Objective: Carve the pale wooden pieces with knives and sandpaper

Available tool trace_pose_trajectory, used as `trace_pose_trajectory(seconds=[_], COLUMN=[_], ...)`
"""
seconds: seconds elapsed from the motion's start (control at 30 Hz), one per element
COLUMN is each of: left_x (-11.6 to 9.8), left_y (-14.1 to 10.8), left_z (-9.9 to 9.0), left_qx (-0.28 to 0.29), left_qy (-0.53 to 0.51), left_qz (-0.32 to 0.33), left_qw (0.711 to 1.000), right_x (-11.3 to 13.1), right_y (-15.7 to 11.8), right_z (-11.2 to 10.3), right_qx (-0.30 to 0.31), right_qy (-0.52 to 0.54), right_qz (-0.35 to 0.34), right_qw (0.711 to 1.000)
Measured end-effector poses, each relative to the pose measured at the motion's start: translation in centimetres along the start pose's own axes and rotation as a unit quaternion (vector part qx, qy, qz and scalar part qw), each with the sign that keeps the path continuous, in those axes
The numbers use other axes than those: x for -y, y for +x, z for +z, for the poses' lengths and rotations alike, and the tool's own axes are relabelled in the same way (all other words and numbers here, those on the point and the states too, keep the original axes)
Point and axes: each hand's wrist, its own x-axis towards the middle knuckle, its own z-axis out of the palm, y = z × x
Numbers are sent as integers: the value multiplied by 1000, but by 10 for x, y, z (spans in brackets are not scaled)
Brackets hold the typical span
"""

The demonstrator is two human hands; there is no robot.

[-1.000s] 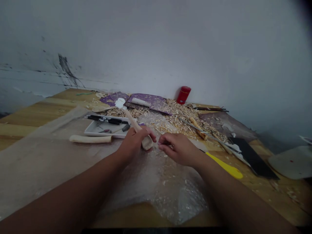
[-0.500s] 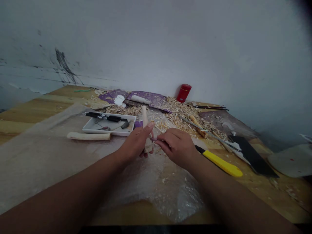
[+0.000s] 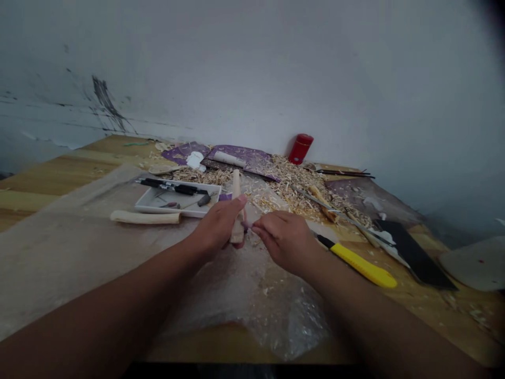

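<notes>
Head view: the wooden spoon (image 3: 238, 229) sits over the plastic sheet (image 3: 236, 287), handle pointing far, gripped in our left hand (image 3: 219, 221). Our right hand (image 3: 286, 239) pinches a small purplish piece (image 3: 248, 225) at its right side; we cannot tell whether they touch. We see a white tray (image 3: 147, 202) left, a yellow-handled tool (image 3: 360, 263) right, wood shavings (image 3: 292, 181) beyond and a red can (image 3: 301, 149) far on the counter (image 3: 51, 187).

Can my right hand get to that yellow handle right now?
Probably yes: the yellow handle lies beside the right forearm, with nothing seen on top. The right hand seems to pinch a small purplish piece, though, so it would likely have to let go first.
</notes>
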Motion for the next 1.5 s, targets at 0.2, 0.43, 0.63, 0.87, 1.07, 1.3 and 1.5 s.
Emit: trace_pose_trajectory(seconds=[0.2, 0.43, 0.63, 0.87, 1.07, 1.3, 1.5], left_x=[-10, -15, -6, -8, 0, -3, -2], left_y=[-5, -7, -4, -4, 1, -1, 1], left_z=[5, 8, 9, 8, 4, 5, 5], left_qx=[5, 4, 32, 34, 45, 45, 31], left_qy=[4, 9, -15, -15, 4, -14, 22], left_qz=[-3, -10, -28, -50, -56, -46, -18], left_qw=[1000, 1000, 999, 998, 997, 998, 999], right_x=[3, 8, 9, 8, 9, 12, 12], right_y=[-2, -1, 0, 1, 1, 2, 1], right_z=[-3, -5, -2, -5, -2, -2, 0], right_qx=[48, 87, 50, 104, 77, 84, 97], right_qy=[-27, -44, -56, 17, -32, 1, -15], right_qz=[-24, -29, 3, -22, 23, 26, -2], right_qw=[998, 995, 997, 994, 996, 996, 995])
